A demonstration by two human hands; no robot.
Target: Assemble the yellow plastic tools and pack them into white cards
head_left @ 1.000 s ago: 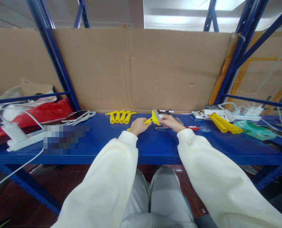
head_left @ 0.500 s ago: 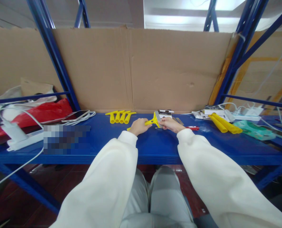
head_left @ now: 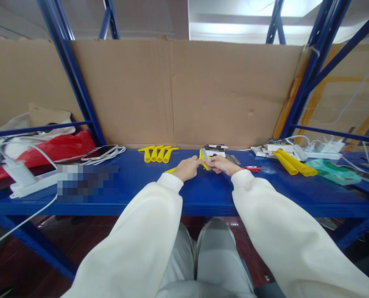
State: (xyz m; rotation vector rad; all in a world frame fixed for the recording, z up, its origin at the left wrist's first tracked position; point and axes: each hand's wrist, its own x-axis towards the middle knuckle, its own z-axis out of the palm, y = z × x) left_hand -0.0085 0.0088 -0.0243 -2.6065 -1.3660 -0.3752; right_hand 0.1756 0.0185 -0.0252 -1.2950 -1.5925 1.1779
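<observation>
My left hand (head_left: 186, 169) is closed around the handle of a yellow scraper (head_left: 201, 155), whose handle end sticks out to the left below the wrist. A flat silver blade (head_left: 205, 155) stands across the scraper's wide head. My right hand (head_left: 221, 164) pinches this blade from the right side, its fingers close to the left fingertips. How far the blade sits in the head is hidden by the fingers. Behind my right hand lies a small black and white box (head_left: 215, 151). Near the right wrist are loose flat blades (head_left: 234, 159) and a red tool (head_left: 252, 169), perhaps a knife.
Several yellow scrapers (head_left: 154, 155) lie in a row at the back left of the blue table (head_left: 134, 186). On the right are yellow tubular handles (head_left: 296, 163) and a green packet (head_left: 338, 170). A white power strip (head_left: 35, 182) sits left, and cardboard (head_left: 209, 91) walls the back.
The scraper in my left hand has turned and lowered slightly. My left fingers have shifted toward its head, near the blade. My right hand stays almost in place.
</observation>
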